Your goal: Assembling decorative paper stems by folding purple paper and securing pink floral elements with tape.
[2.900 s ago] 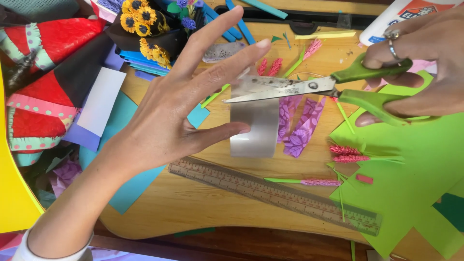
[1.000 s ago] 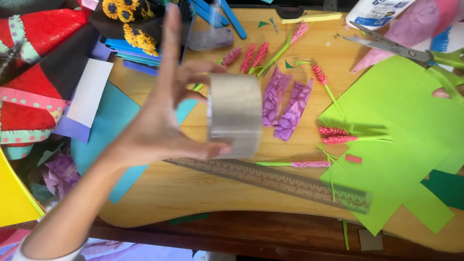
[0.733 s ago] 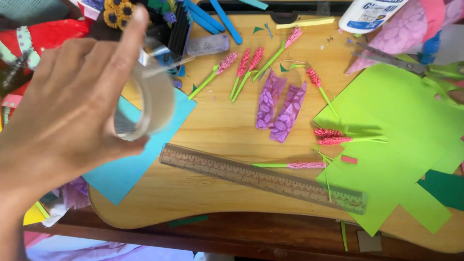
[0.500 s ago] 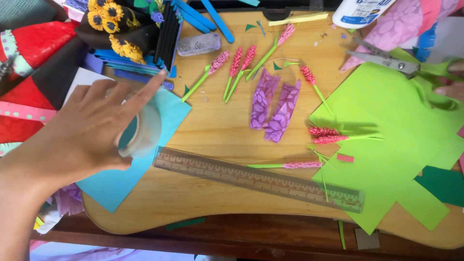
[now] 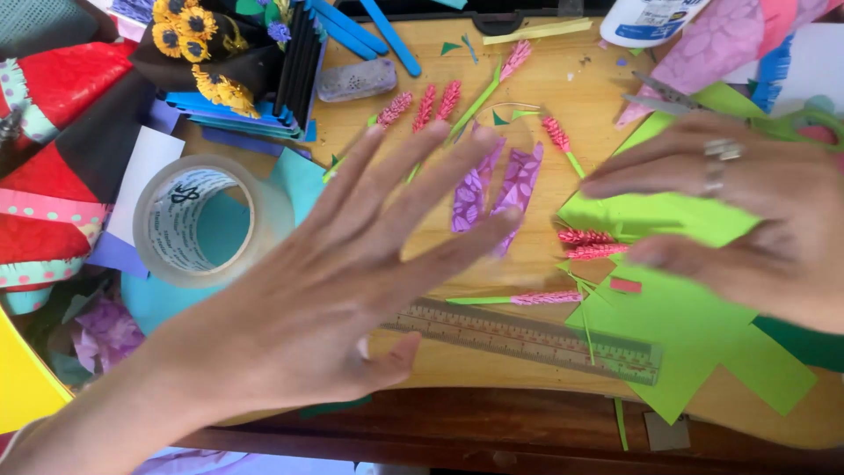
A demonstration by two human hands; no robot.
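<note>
Head view: the left hand point(image 5: 352, 290) hovers in the centre of the frame with its grip apart, fingers fanned wide and holding nothing, over the wooden craft surface point(image 5: 422, 229). The clear roll of packing tape point(image 5: 207, 220) lies flat on its side at left of centre, on a light blue paper sheet point(image 5: 290, 180), just beside the hand's wrist side; half a second ago that hand was cupped on the roll, so the roll has now been released. The right hand point(image 5: 756, 224), two silver rings on one finger, lies at the right edge with fingers loose and apart on the bright green cut paper sheet point(image 5: 694, 308), apparently pinning it flat. Pink paper flower stems point(image 5: 422, 110) and two purple patterned paper strips point(image 5: 497, 189) lie beneath the left fingertips. A long transparent ruler point(image 5: 536, 339) lies slantwise near the lower edge.
</note>
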